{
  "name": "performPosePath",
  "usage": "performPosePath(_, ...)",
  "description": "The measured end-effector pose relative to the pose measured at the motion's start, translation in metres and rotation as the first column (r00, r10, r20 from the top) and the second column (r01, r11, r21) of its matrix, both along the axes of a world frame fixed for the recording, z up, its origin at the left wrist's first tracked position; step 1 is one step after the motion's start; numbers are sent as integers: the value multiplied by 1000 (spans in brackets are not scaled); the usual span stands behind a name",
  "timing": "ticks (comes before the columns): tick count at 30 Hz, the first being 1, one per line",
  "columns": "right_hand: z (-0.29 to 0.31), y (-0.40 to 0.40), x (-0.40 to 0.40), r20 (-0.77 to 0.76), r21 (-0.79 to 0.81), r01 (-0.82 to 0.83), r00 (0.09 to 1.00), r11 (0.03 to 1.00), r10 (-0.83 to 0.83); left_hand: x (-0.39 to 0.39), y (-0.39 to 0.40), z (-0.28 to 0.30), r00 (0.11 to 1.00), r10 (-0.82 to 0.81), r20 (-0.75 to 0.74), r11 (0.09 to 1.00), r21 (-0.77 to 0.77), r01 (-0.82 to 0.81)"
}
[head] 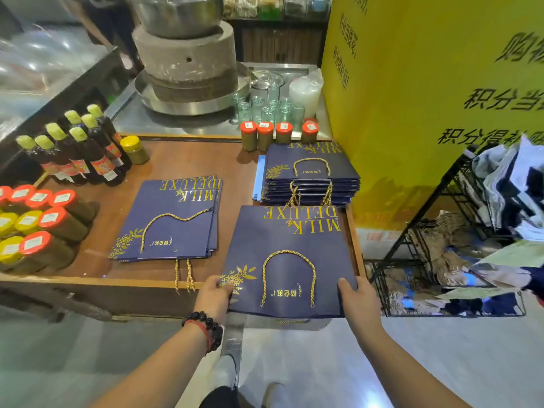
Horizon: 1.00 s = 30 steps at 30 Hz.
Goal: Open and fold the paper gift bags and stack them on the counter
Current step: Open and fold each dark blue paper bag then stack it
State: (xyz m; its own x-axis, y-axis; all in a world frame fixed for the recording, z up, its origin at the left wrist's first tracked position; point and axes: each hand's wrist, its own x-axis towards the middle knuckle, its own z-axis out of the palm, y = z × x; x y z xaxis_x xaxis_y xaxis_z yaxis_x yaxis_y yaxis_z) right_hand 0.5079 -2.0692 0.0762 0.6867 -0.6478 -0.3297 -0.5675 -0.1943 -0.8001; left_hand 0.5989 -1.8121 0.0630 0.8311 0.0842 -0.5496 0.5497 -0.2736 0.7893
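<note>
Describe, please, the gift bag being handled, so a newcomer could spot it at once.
On the wooden counter beside the yellow wall, find the navy bag at the near right corner. Unlike the flat pile and taller stack, it overhangs the edge, gripped by the left hand and right hand.

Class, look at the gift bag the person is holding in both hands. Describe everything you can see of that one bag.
The held gift bag is flat and folded, of dark navy paper by the look of it. Gold lettering reading MILK DELUXE sits upside down at its far end, a gold flower sprig at its near left corner. A twisted gold cord handle lies looped on its face. It rests on the wooden counter, its near edge overhanging. The left hand grips the near left corner, the right hand the near right corner.
</note>
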Motion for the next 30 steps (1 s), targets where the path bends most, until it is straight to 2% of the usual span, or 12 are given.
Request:
performPosePath(6,31,-17,1,99,-5,47,994,999,-46,10,-24,26,991,34,128,998,-48,-28)
performPosePath(9,39,-32,7,79,-58,59,995,997,-54,18,-38,44,987,-13,158,999,-35,19)
performPosePath(12,46,-43,21,70,-38,105,992,994,-102,33,-47,53,984,-56,171,997,-47,65)
performPosePath(14,53,-49,34,55,-60,82,995,995,-79,45,-52,59,981,-66,180,996,-40,74)
performPosePath(21,73,-76,94,14,-120,29,1000,992,-28,107,-73,54,976,-104,190,993,-43,114)
performPosePath(27,67,-101,158,-65,-117,46,996,992,-54,165,-103,57,985,-82,154,988,-117,101)
performPosePath(29,69,-107,177,-78,-140,52,995,989,-63,186,-110,46,984,-107,142,981,-147,128)
performPosePath(30,69,-110,184,-92,-146,52,994,988,-66,200,-110,22,983,-126,132,979,-144,145)
